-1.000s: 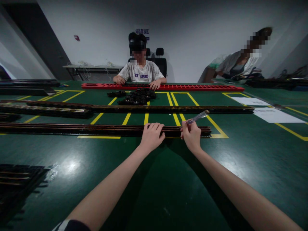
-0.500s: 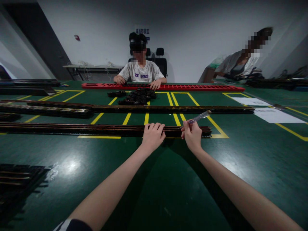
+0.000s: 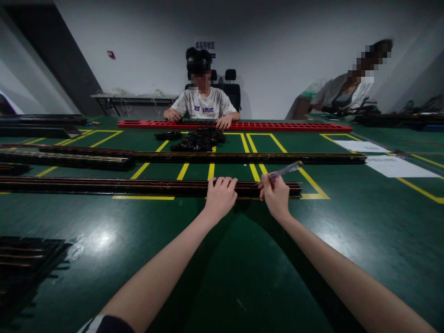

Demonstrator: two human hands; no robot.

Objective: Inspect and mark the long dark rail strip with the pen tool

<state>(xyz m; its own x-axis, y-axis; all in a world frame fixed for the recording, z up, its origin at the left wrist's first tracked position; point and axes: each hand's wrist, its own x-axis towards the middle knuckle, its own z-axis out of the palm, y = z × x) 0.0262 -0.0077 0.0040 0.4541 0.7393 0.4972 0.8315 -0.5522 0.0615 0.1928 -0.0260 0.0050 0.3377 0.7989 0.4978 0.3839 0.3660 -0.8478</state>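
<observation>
A bundle of long black strips point(image 3: 104, 186) with copper-coloured edges runs across the green table in front of me. My left hand point(image 3: 222, 196) rests over it, its fingers bent across the top and gripping. Farther right, my right hand point(image 3: 275, 194) is closed around a slim tool with a clear handle point(image 3: 288, 169). The handle slants up to the right and ends in a brownish tip. Its working end points down toward the strips, mostly hidden by my fingers, so its exact kind is unclear. The strips' right end point(image 3: 295, 189) shows just beyond that hand.
Another long black bundle point(image 3: 249, 158) lies behind. Farther back are a pile of dark small parts point(image 3: 199, 139) and a red slotted rail point(image 3: 291, 126), where a person sits working. White papers point(image 3: 398, 166) lie right; more black strips point(image 3: 27, 259) are near left. Another person is at far right.
The strips' right end has shifted slightly left. My right hand and the tool have also moved a little left; my left hand stays nearly in place.
</observation>
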